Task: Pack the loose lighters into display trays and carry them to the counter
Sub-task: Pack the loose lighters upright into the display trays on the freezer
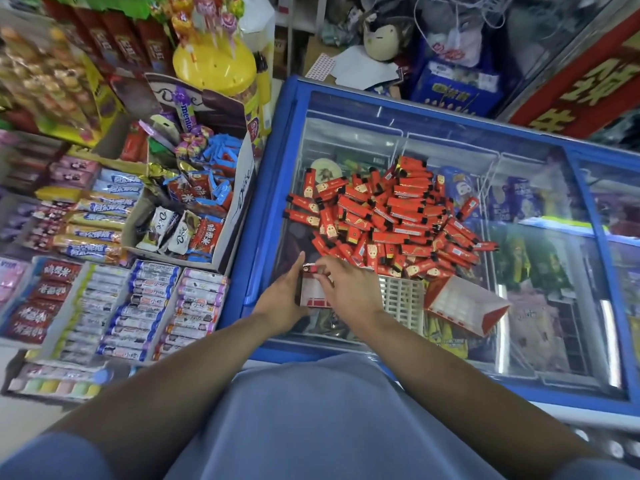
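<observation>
A big heap of loose red lighters (391,216) lies on the glass lid of a blue chest freezer (277,140). At the lid's near edge stands a red-and-white display tray (313,292). My left hand (282,299) holds the tray's left side. My right hand (349,289) pinches a single red lighter (309,268) at the tray's top left corner and hides much of the tray. A white grid insert (401,296) lies just right of my right hand. Further right, another red display tray (464,303) lies tilted.
Left of the freezer, shelves hold candy rolls (138,306), chocolate bars in an open carton (187,223) and a yellow lollipop stand (214,64). Frozen goods show under the glass. Boxes and bags crowd the floor behind the freezer. My blue shirt fills the bottom of the view.
</observation>
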